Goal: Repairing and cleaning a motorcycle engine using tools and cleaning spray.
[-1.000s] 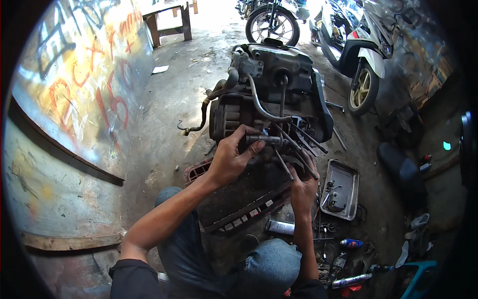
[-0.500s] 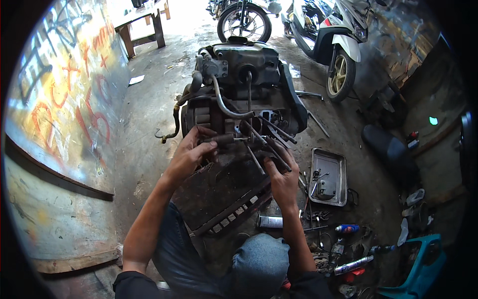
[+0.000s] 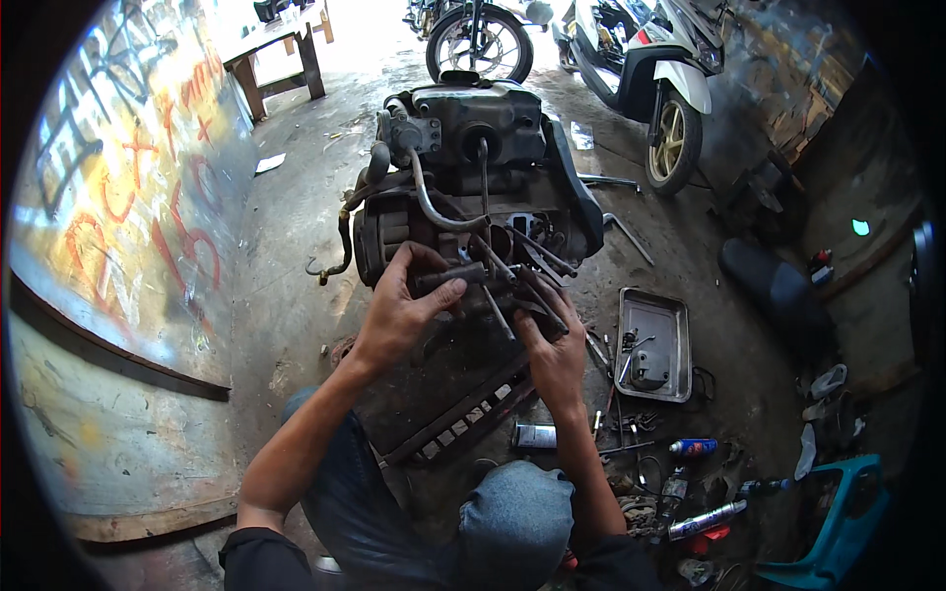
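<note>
A dark engine (image 3: 491, 181) with a curved metal pipe (image 3: 431, 200) stands in front of me. Several long metal rods (image 3: 499, 317) stick out of its near side toward me. My left hand (image 3: 399, 305) pinches a dark cylindrical tool (image 3: 463, 276) between thumb and fingers, its far end at the rods. To the right of the rods, my right hand (image 3: 550, 345) is curled at the engine's near face. Its fingertips are partly hidden against dark parts, so what they grip cannot be made out.
A metal tray (image 3: 680, 340) holding small parts lies at the right. Around it are a spray can (image 3: 693, 447), a silver tube (image 3: 707, 521) and a teal plastic stool (image 3: 838, 522). Two motorcycles stand behind the engine, including a white scooter (image 3: 682, 89). A painted wall panel (image 3: 128, 217) bounds the left.
My left hand has moved slightly right with the cylindrical tool, whose metal shaft showed before and is now mostly hidden among the rods. My right hand has shifted slightly down and left.
</note>
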`<state>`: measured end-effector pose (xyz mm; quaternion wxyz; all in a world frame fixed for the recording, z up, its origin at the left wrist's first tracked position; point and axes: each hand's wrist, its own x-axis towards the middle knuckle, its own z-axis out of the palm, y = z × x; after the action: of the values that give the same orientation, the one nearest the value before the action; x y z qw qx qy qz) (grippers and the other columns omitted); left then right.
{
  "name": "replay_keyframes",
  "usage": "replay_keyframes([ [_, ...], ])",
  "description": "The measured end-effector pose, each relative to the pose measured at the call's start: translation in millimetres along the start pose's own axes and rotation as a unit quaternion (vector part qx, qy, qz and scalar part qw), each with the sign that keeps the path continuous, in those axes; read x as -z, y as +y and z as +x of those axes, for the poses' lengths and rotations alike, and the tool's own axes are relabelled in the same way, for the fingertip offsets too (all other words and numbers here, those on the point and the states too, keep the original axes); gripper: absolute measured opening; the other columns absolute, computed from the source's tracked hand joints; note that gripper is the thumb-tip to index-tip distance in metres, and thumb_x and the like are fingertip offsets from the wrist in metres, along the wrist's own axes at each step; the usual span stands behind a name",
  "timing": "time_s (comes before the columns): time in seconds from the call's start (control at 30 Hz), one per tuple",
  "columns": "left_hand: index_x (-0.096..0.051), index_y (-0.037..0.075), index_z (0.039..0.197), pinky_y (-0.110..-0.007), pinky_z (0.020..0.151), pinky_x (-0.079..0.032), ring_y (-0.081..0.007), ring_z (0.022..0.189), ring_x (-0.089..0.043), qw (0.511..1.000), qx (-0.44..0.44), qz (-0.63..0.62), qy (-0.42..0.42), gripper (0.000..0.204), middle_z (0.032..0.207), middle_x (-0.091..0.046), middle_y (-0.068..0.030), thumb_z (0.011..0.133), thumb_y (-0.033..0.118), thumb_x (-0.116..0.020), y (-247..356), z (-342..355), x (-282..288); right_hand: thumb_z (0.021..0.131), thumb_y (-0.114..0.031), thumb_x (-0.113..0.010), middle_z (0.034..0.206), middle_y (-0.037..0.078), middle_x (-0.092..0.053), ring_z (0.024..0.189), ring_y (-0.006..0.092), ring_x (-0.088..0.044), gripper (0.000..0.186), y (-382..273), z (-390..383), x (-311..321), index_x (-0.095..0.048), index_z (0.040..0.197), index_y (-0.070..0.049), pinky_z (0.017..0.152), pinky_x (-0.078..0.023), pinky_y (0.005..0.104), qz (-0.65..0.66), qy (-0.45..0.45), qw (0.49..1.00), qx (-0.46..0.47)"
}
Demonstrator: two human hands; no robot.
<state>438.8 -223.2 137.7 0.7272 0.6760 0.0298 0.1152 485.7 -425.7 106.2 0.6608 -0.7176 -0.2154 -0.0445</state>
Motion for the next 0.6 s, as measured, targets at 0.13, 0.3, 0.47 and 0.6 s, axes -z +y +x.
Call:
replay_keyframes([
  [0.13,-0.053,-0.001,0.113,-0.025,0.071,-0.053,-0.0108,0.081,-0.064,0.992,-0.046,0.117,0.002,0.036,0.095,-0.066,-0.0071,0.09,0.016,-0.075,3.6,8.3,-3.0,0.086,0.0,-0.06,0.113,0.011,-0.061,0.102,0.0195,-0.063,0.044,-4.7,-1.7,1.2,-0.062,0.13,-0.003,0.089,-0.05,0.0311,0.009,0.004,1.0,-0.024],
  [0.3,-0.058,-0.001,0.112,-0.025,0.071,-0.053,-0.0093,0.08,-0.062,0.986,-0.025,0.156,-0.055,0.032,0.097,-0.068,-0.0062,0.09,0.016,-0.074,16.5,13.9,2.9,0.084,0.0,-0.06,0.114,0.012,-0.061,0.103,0.0215,-0.063,0.046,0.2,-2.2,0.1,-0.061,0.13,-0.002,0.09,-0.049,0.0324,0.004,0.002,1.0,-0.014],
  [0.47,-0.058,-0.001,0.111,-0.024,0.071,-0.053,-0.0084,0.082,-0.062,0.984,-0.044,0.166,-0.036,0.028,0.098,-0.069,-0.0046,0.091,0.014,-0.072,10.0,14.2,-1.9,0.082,0.0,-0.061,0.117,0.015,-0.06,0.106,0.0265,-0.062,0.049,-4.0,-3.4,-2.0,-0.061,0.131,-0.002,0.093,-0.048,0.0357,-0.009,0.006,1.0,-0.003],
  [0.6,-0.058,-0.001,0.11,-0.023,0.07,-0.052,-0.0074,0.083,-0.062,0.985,-0.024,0.166,-0.041,0.025,0.098,-0.069,-0.0048,0.092,0.012,-0.071,9.7,15.3,-4.0,0.08,-0.002,-0.062,0.119,0.017,-0.06,0.107,0.0294,-0.062,0.051,-0.7,-4.2,-1.3,-0.061,0.131,-0.002,0.094,-0.048,0.0378,-0.054,0.015,0.998,0.028],
])
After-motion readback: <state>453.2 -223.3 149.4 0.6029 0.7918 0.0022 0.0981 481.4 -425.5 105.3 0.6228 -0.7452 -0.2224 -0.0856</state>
